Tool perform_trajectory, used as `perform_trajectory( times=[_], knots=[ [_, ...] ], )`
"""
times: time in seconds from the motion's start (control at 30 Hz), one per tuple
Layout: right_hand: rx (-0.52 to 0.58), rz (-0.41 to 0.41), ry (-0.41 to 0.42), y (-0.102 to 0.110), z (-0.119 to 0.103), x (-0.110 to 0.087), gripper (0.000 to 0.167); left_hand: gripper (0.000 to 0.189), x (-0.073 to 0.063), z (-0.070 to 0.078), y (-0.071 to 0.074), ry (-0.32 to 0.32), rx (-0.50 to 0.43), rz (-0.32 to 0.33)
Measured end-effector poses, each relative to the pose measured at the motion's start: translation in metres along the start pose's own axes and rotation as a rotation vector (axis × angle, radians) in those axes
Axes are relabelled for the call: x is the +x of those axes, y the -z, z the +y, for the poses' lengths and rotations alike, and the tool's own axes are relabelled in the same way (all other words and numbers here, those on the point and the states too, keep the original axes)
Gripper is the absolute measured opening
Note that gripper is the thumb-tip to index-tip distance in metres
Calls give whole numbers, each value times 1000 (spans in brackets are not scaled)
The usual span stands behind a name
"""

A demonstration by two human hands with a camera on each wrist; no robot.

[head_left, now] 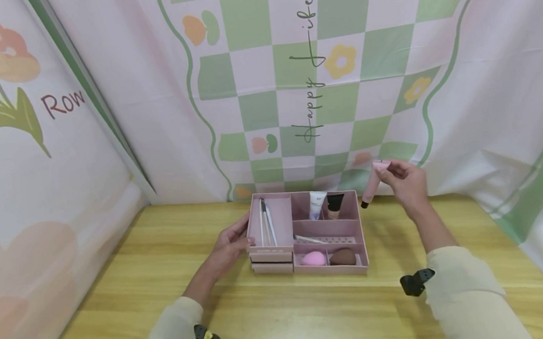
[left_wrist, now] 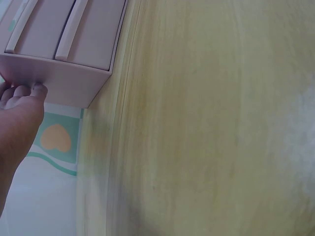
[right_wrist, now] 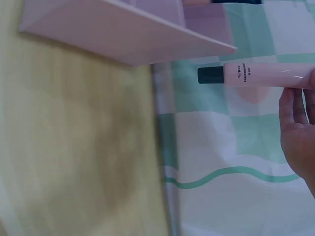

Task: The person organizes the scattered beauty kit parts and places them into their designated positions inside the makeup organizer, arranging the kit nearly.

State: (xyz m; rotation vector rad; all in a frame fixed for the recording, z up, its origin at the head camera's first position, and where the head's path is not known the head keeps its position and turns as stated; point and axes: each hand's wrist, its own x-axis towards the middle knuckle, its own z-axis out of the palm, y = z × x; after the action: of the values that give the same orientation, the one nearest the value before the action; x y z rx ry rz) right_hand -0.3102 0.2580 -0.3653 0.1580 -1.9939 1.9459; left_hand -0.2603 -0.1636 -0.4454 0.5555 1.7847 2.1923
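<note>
A pink desktop organizer stands on the wooden table, with open compartments on top. My left hand holds its left side, fingers against the outer wall and thumb at the rim near the front corner. That side wall also shows in the left wrist view, the fingertips touching it. Up to the right of the organizer, my right hand pinches a pink squeeze tube by its flat end. The tube's black cap points down, outside the organizer's right wall.
In the organizer are slim brushes, a white tube, a black-topped tube, a white stick, a pink sponge and a brown sponge. Drawers face the front. A checkered curtain hangs behind the table.
</note>
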Motion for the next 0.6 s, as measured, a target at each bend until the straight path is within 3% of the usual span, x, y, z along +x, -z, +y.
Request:
perform_trajectory(
  times=[0.6],
  knots=[
    [99, -82, 90, -15, -30, -2, 22, 80, -1, 1, -2, 6, 4, 0]
  ],
)
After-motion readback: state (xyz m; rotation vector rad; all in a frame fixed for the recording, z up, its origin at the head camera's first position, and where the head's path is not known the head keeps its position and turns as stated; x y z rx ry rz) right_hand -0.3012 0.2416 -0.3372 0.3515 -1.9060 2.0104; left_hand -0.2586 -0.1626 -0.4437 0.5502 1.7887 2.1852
